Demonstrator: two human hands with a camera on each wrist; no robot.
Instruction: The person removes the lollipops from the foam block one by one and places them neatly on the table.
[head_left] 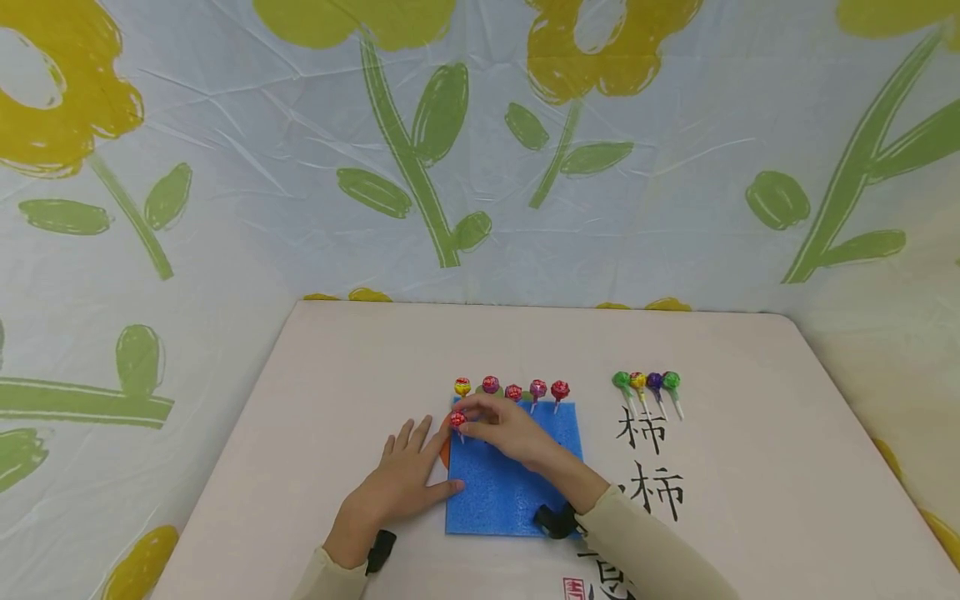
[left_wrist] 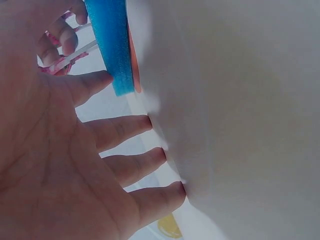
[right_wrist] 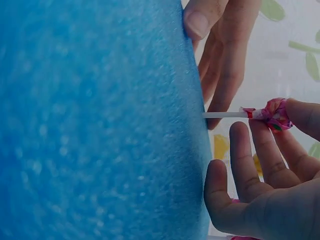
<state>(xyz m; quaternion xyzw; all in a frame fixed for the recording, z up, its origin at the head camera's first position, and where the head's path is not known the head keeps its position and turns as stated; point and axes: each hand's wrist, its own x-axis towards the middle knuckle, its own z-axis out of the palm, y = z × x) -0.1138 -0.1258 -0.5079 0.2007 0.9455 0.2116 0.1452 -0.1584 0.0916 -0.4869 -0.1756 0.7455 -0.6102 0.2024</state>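
1. Sleeves first, pale and nearest the camera: the right sleeve (head_left: 648, 542) slants in at the bottom, the left sleeve (head_left: 332, 577) beside it, with a black strap (head_left: 555, 522) at the right wrist.
2. Now the left hand (head_left: 405, 479), spread wide, fingertips down on the worktop (head_left: 757, 417), index finger against the blue foam (head_left: 510, 500) and thumb at its left edge.
3. Over to the right hand (head_left: 510, 429), and it's a pinch: thumb and fingers hold a red lollipop (head_left: 458, 420) by its wrapped head above the foam's far left part.
4. Down goes the white stick (right_wrist: 225, 115), its lower end meeting the foam; how deep, I cannot tell.
5. Along the foam's far edge, five lollipops (head_left: 560, 391) line up, one yellow, the others red to purple.
6. Off to the right, four lollipops (head_left: 622, 380) lie side by side, above black characters (head_left: 657, 490) on the worktop.
7. Behind it all, a flowered cloth (head_left: 285, 167).
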